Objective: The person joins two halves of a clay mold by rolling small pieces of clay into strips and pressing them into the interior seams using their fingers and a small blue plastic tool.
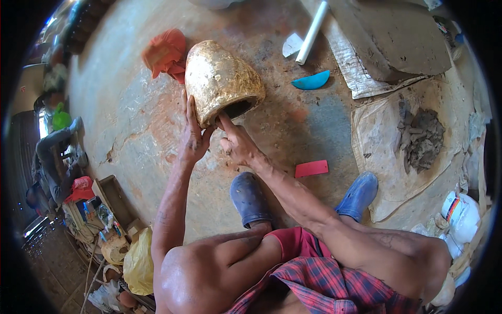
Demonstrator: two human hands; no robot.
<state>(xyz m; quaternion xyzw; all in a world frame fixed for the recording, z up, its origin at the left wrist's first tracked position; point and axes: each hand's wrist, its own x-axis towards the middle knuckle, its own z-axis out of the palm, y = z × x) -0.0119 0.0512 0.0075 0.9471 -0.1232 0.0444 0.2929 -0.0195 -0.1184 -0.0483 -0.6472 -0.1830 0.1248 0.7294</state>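
Note:
A hollow, bell-shaped vessel (222,78), mottled cream and gold with a rough surface, lies tilted with its opening toward me. My left hand (193,131) grips its left side, fingers along the wall and thumb near the rim. My right hand (235,141) is at the opening, index finger reaching into the dark inside and the other fingers curled; their tips are partly hidden. An orange cloth or bag (162,52) lies just beyond it. To its right are a curved turquoise piece (311,81) and, lower down, a flat pink rectangle (311,168).
A white tube (312,32) and grey clay slab (392,36) lie ahead right; lumpy clay (421,141) sits on sacking (381,178). A white tub (459,217) stands near my right knee. At left are another person (52,152), clutter and a yellow bag (137,261). Blue clogs (248,199) are below.

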